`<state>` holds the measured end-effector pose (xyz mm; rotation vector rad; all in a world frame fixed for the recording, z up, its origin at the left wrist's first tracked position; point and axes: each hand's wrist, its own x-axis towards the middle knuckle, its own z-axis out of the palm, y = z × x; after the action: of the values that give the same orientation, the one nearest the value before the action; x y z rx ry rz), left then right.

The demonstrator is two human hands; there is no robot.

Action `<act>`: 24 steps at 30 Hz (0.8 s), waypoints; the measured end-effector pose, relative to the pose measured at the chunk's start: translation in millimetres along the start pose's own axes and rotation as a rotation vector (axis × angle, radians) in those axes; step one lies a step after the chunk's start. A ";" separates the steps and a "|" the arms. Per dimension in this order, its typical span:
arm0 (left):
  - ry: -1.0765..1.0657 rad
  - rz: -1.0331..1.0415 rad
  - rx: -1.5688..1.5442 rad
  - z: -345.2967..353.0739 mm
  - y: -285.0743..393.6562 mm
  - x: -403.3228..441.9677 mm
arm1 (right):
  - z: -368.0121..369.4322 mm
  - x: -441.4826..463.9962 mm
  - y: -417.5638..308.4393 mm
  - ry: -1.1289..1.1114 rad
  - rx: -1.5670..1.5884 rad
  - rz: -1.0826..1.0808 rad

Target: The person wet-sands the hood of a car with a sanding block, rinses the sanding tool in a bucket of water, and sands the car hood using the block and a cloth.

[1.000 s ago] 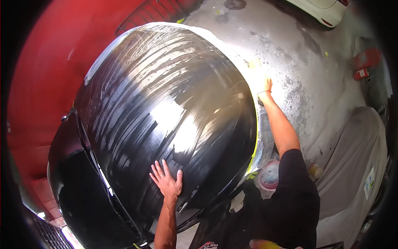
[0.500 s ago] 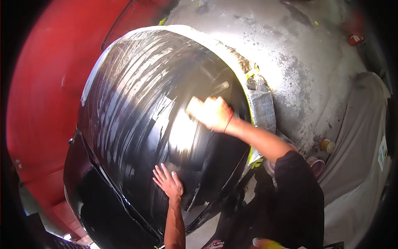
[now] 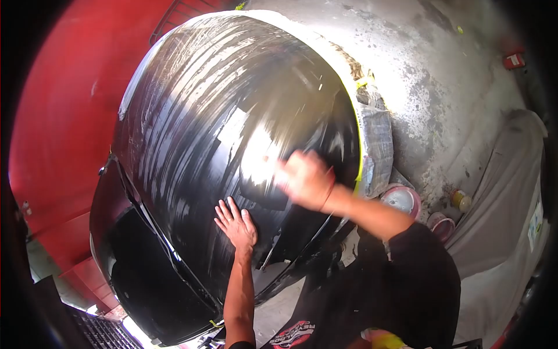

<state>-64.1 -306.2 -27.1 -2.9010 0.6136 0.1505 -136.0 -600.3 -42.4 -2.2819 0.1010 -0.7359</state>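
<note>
Head view: the person's left hand (image 3: 237, 227) lay flat on the black car hood (image 3: 226, 157), palm down, fingers spread wide, gripping nothing. The right hand (image 3: 308, 179) appeared curled, at or just over the hood, ahead and to the right of the left hand; motion blur left it impossible to tell what, if anything, it held, or whether it touched the surface. The hood extended beneath and beyond both hands, its longer dimension apparently running away from the person; the left hand was the nearer to its close edge. The left forearm (image 3: 239, 299) reached straight forward, whereas the right forearm (image 3: 372, 216) slanted inward from the right. Pale streaks curved over the far part of the hood. Outward, yellow tape (image 3: 359, 170) bordered the right edge, with a bucket (image 3: 402, 199) and a can (image 3: 461, 200) on the floor (image 3: 447, 110).
</note>
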 end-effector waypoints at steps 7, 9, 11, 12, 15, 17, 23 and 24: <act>0.005 0.002 -0.001 6.2 -1.7 9.2 | 14.2 -21.3 33.8 -0.058 -0.231 -0.073; 0.003 -0.012 -0.007 0.4 1.2 3.0 | -21.0 15.1 135.7 -0.061 -0.367 0.257; -0.004 -0.017 0.008 3.6 -1.4 3.7 | -48.3 18.8 245.9 -0.176 -0.522 0.551; -0.004 -0.014 0.000 4.6 -2.9 4.0 | -65.0 6.3 272.8 -0.265 -0.457 0.714; 0.012 -0.007 -0.001 5.6 -2.6 4.6 | -81.7 -13.1 257.1 0.092 -0.523 0.784; 0.010 -0.009 -0.030 3.4 -2.1 4.3 | -77.4 -45.4 205.6 0.240 -0.426 0.707; 0.073 -0.002 -0.058 3.7 -1.6 3.3 | 12.0 -139.8 9.2 0.197 -0.015 0.625; 0.068 -0.009 -0.074 -0.4 0.4 2.9 | 19.5 -145.1 -25.2 0.193 0.030 0.567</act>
<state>-61.6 -307.7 -27.1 -2.9908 0.6185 0.0755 -250.0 -529.6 -106.2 -1.9984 0.7846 -0.6389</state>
